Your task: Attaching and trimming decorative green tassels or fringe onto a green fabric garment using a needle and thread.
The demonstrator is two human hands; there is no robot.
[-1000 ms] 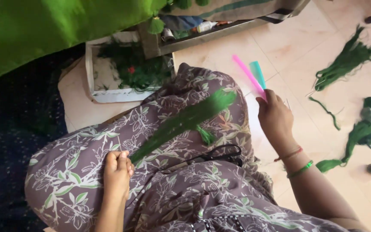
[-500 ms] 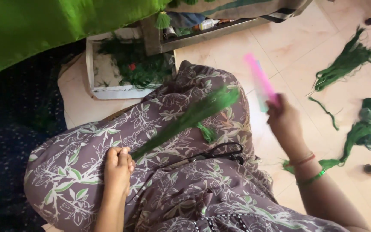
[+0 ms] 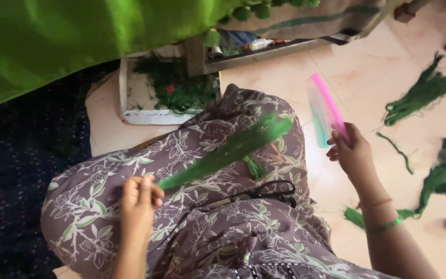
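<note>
Two hands | left hand (image 3: 139,199) pinches green tassel (image 3: 228,150) — blurred | right hand (image 3: 353,152) clasps pink comb (image 3: 326,106)

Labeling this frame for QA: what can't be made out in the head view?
- Comb: motion-blurred, teeth unreadable, lower end hidden in right hand.
- Green thread bundle: held end hidden inside left hand; far tip blurred.
- Scissors: blades lost against patterned fabric.
- White tray: contents a dark green tangle, top covered by green cloth.
</note>
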